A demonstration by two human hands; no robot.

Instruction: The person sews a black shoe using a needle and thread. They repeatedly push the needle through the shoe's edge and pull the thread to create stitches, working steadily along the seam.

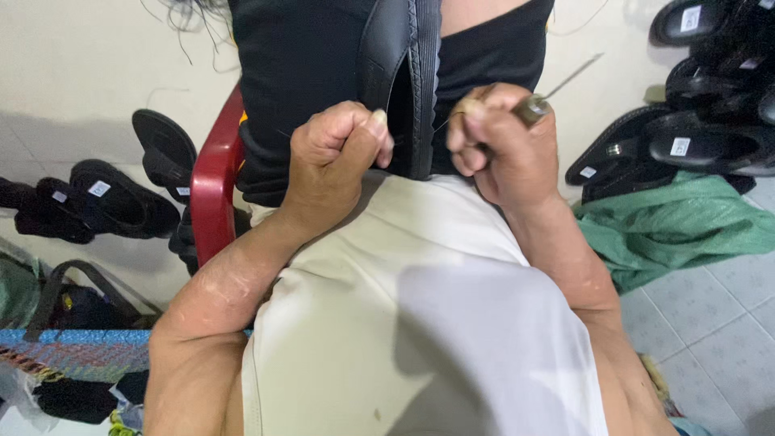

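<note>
A black sandal [401, 77] with a stitched edge is noted. Black shorts [307, 64] and a white shirt [420, 323] are worn. The chair arm [216, 190] is dark red. A green cloth [678, 226] is recorded on pale grey tiles [710, 315]. Black sandals [710, 97] carry white labels.

My left hand [335, 157] is closed in a fist, pinching a thin thread beside the black sandal [404, 81]. My right hand [504, 149] grips an awl [557, 90], its needle pointing up right. More sandals [710, 121] lie on the floor.
</note>
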